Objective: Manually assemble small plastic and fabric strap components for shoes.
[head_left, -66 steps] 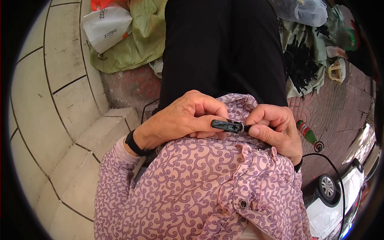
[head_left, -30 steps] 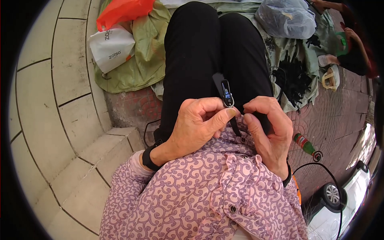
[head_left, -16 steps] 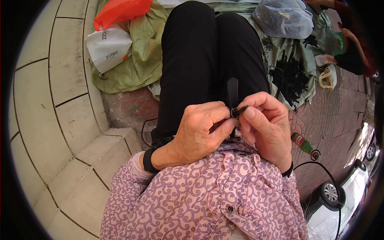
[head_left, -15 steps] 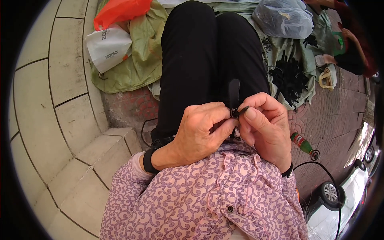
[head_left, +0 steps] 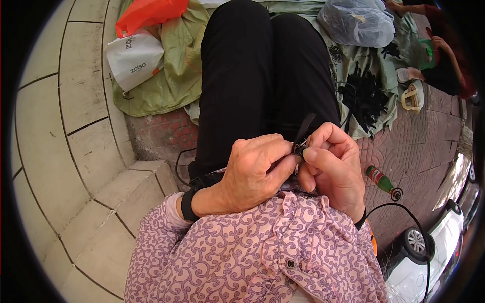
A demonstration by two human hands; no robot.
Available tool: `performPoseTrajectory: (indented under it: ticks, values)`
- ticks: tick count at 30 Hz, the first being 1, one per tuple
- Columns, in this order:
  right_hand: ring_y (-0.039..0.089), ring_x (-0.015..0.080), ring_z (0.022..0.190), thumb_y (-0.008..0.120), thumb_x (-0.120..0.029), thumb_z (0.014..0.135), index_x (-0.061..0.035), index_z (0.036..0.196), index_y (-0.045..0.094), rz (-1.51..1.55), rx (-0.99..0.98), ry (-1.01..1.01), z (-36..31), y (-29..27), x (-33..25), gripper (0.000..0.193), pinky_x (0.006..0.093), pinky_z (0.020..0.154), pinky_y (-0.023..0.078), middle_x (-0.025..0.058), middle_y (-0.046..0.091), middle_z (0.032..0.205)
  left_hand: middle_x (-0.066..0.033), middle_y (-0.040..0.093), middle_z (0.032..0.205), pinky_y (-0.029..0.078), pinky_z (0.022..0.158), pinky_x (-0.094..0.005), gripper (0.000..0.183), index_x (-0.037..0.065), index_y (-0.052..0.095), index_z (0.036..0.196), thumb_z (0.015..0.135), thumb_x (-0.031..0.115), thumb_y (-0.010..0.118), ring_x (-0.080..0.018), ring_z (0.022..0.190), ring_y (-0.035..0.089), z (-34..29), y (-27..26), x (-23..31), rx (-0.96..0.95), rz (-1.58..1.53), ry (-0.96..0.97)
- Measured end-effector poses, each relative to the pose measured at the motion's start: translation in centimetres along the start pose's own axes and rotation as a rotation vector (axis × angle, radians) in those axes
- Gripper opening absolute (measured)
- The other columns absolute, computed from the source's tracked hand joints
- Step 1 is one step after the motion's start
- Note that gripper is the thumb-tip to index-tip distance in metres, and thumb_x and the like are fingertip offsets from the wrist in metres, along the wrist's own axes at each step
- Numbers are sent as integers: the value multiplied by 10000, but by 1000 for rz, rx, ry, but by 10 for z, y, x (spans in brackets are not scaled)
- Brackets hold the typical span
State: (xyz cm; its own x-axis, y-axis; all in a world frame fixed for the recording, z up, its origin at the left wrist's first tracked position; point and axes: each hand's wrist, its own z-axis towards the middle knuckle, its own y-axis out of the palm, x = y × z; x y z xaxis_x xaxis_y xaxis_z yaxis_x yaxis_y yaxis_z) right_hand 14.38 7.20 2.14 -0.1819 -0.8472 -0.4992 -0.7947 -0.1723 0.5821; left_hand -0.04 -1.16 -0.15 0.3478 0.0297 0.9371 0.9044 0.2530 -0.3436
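Above my lap, both hands meet at a thin black strap (head_left: 304, 128) with a small metal buckle (head_left: 298, 147). My left hand (head_left: 258, 164) pinches the strap between thumb and forefinger beside the buckle. From the other side, my right hand (head_left: 332, 166) presses thumb and forefinger on a short black piece of the strap at the buckle. A free end of the strap sticks up past the fingertips, leaning right. The fingers partly hide the buckle and the way the strap threads through it.
A heap of black straps (head_left: 365, 98) lies on green sheeting at the far right, near a translucent plastic bag (head_left: 356, 22). A green bottle (head_left: 379, 178) lies on the paving. White (head_left: 134, 60) and red (head_left: 151, 14) bags rest at the far left. Another person's arm (head_left: 448, 53) is at far right.
The strap's free end has tipped from nearly upright toward the right. My right fingers have curled in and drawn slightly closer to the buckle; the left hand keeps its pinch.
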Motion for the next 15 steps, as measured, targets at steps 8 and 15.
performPoseTrajectory:
  ticks: [8,15]
  values:
    - [542,107,457,657,8,888,-8,848,556,36,-17,10,3,-1,0,110,229,432,432,50,578,612,-80,545,610,402,427,-324,121,17,627,733,749,33,746,-225,495,559,0,-1,2,-15,86,75]
    - [511,39,536,748,-42,852,-28,866,581,-199,3,-154,11,-4,7,168,166,497,407,-7,599,689,-116,580,659,450,448,-349,110,-5,631,760,767,18,739,-267,533,603,0,-3,0,-7,87,131]
